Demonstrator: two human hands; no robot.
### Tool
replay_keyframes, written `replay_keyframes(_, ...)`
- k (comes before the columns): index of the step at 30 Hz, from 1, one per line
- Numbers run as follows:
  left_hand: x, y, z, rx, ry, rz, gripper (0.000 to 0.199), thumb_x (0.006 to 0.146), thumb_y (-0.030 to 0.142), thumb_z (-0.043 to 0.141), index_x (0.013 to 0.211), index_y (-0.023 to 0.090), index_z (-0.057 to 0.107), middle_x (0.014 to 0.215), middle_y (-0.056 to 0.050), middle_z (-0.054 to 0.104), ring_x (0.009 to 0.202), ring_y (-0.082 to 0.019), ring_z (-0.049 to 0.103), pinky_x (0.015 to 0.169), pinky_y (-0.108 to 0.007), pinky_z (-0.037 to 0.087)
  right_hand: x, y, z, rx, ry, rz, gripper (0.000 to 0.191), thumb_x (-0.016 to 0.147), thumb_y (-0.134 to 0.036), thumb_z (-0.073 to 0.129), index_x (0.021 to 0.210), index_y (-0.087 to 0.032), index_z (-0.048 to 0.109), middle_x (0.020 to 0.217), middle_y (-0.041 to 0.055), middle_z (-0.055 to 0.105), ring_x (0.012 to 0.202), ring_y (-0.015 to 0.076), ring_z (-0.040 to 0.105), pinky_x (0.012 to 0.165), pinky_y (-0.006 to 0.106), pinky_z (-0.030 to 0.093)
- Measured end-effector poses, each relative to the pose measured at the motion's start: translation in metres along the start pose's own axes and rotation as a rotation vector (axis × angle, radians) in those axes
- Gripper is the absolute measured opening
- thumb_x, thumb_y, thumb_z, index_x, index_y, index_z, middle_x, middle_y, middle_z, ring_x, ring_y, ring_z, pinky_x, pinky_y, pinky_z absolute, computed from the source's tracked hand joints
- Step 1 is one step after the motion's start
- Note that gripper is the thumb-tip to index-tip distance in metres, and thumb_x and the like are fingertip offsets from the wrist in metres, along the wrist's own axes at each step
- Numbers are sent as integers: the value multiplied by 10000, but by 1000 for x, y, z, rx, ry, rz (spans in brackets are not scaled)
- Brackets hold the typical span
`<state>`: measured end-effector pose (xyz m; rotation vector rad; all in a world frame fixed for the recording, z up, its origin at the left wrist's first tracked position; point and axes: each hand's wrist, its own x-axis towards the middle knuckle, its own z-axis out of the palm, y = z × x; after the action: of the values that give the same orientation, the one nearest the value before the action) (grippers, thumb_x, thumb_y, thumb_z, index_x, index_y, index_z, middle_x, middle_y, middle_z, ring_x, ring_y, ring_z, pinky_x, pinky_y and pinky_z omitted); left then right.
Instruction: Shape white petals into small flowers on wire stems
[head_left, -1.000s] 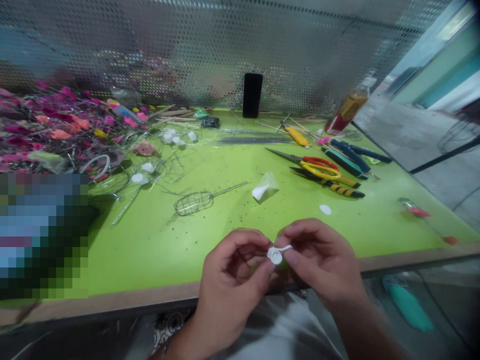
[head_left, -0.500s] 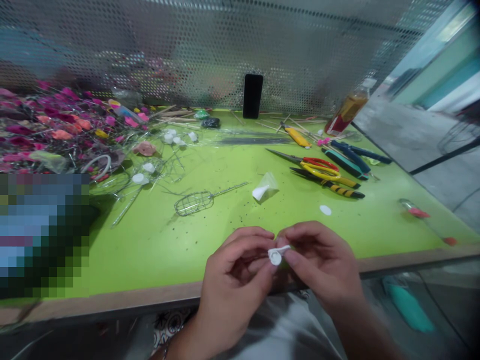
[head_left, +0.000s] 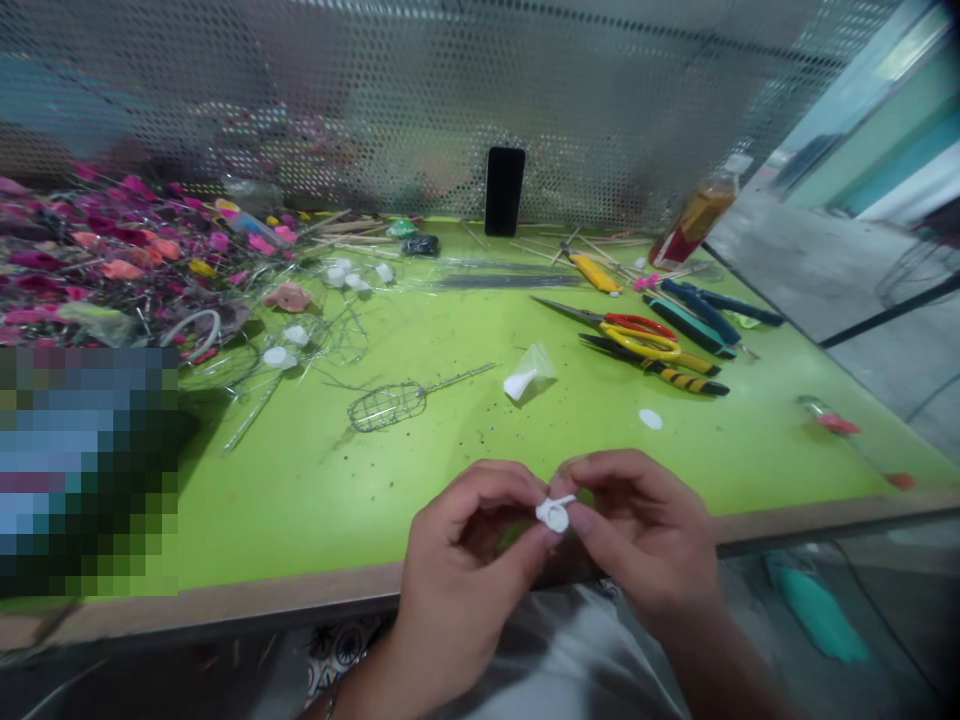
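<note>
Pinch work fills my remote feed: the left hand (head_left: pixel 469 545) and right hand (head_left: pixel 637 530) are both closed into a fine grip, their fingertips meeting on a small white disc (head_left: pixel 553 515) with a short curled tail, held just above the near edge of the desk. I judge the step in hand to be shaping or fitting this one small piece; any move from here calls for steady fingertips, since the piece looks thin and light.

Toward the middle of the lime-green desk (head_left: pixel 300 500) lie a wire cage on a thin rod (head_left: pixel 386 405), a white cone in clear film (head_left: pixel 521 380) and a loose white oval (head_left: pixel 650 419). Toward the right edge sit red-and-yellow-handled scissors (head_left: pixel 637 338) beside pliers with black-and-yellow grips (head_left: pixel 690 382). Along the far edge, a black phone (head_left: pixel 504 191) stands upright against a perforated metal screen (head_left: pixel 375 90), and an amber-filled bottle (head_left: pixel 694 225) leans near the far right corner. A heap of pink artificial flowers (head_left: pixel 127 255) covers the far left corner, while a pixelated patch hides the near left. Past the right edge, I can see a grey floor (head_left: pixel 810 260).
</note>
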<state>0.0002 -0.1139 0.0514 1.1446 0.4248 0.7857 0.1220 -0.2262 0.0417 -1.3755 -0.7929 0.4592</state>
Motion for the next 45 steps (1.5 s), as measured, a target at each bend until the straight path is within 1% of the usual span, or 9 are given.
replay_keyframes(6, -4, -3, 0, -130, -29, -97, 280, 821, 22, 861, 997, 239, 867, 1026, -37, 809, 894, -154, 835, 823, -210, 689, -1, 0, -3, -39, 19, -40, 208, 940, -140, 814, 1096, -274, 781, 952, 49, 820, 889, 207, 796, 818, 320, 684)
replay_keyframes(14, -3, -3, -2, 66, -40, 29, 267, 864, 30, 805, 992, 254, 872, 987, -35, 778, 910, -131, 785, 814, -174, 659, -3, -3, -5, -6, -8, -37, 298, 957, -111, 792, 1171, -316, 773, 1002, 31, 823, 928, 193, 800, 821, 300, 694)
replay_keyframes(18, -2, -4, -2, 107, -34, 90, 253, 848, 17, 802, 959, 240, 846, 937, -30, 772, 888, -133, 750, 804, -185, 641, -5, -6, -6, -62, 12, -51, 281, 944, -112, 802, 1134, -317, 783, 984, 26, 818, 922, 196, 800, 831, 311, 703)
replay_keyframes(26, -3, -3, 2, 48, -43, 57, 241, 849, -6, 771, 928, 220, 801, 912, -20, 790, 863, -127, 761, 799, -188, 645, -11, -12, -5, -145, 45, -36, 247, 925, -155, 836, 1116, -307, 796, 990, 54, 833, 895, 231, 831, 685, 287, 720)
replay_keyframes(32, -4, -5, 2, 92, 10, 103, 276, 824, -26, 776, 939, 223, 799, 884, -8, 772, 827, -118, 746, 774, -171, 637, -15, -17, 3, -180, 113, 24, 136, 949, -205, 816, 1044, -301, 811, 969, 52, 831, 851, 219, 833, 628, 260, 712)
replay_keyframes(36, -5, -7, 0, 162, -23, 145, 246, 855, 9, 782, 961, 230, 811, 903, -22, 749, 832, -128, 722, 737, -170, 617, -13, -16, -1, -272, 75, -72, 239, 933, -156, 812, 1102, -324, 795, 967, 36, 833, 840, 215, 827, 600, 259, 706)
replay_keyframes(40, -6, -8, -1, 169, -43, 142, 213, 880, 38, 785, 956, 236, 797, 894, -21, 726, 825, -133, 703, 724, -179, 603, -13, -17, -5, -400, 58, -208, 381, 894, -88, 812, 1168, -349, 765, 960, 17, 845, 878, 225, 817, 744, 320, 730)
replay_keyframes(42, -6, -8, -1, 169, -38, 140, 204, 874, 40, 789, 946, 231, 788, 894, -20, 724, 826, -134, 700, 726, -182, 600, -15, -17, -6, -387, 43, -220, 437, 886, -69, 798, 1213, -355, 749, 980, 14, 850, 907, 231, 820, 806, 345, 733)
replay_keyframes(45, -6, -9, 0, 184, -27, 144, 194, 859, 42, 794, 909, 227, 768, 868, -6, 719, 803, -126, 693, 709, -174, 591, -19, -15, -4, -317, 18, -189, 524, 871, -73, 801, 1295, -369, 716, 1061, 20, 846, 949, 234, 828, 776, 333, 738)
